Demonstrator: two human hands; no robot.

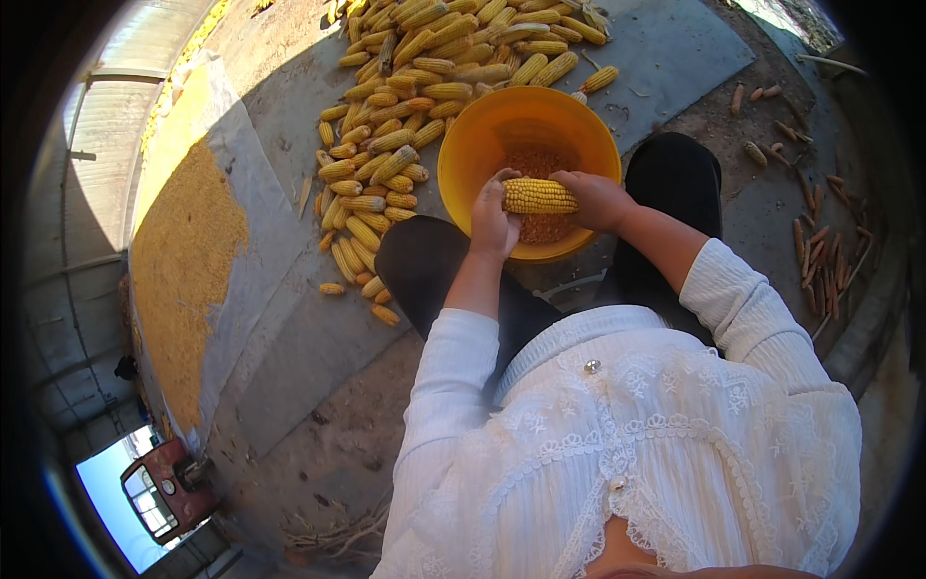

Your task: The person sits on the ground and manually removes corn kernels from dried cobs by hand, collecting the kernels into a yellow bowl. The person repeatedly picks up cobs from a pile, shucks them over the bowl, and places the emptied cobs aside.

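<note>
Between my two hands lies one yellow ear of corn, held level above a yellow plastic bucket. My left hand grips the ear's left end, and my right hand wraps the other end. Rows of kernels show along the part that my fingers leave uncovered. Reddish-brown loose material, too fine to make out exactly, covers the bucket's bottom. The bucket stands between my knees.
A large heap of husked corn ears spreads beyond and left of the bucket. Farther left, loose yellow kernels cover a pale sheet. Bare cobs lie at right. A red vehicle stands by the opening at lower left.
</note>
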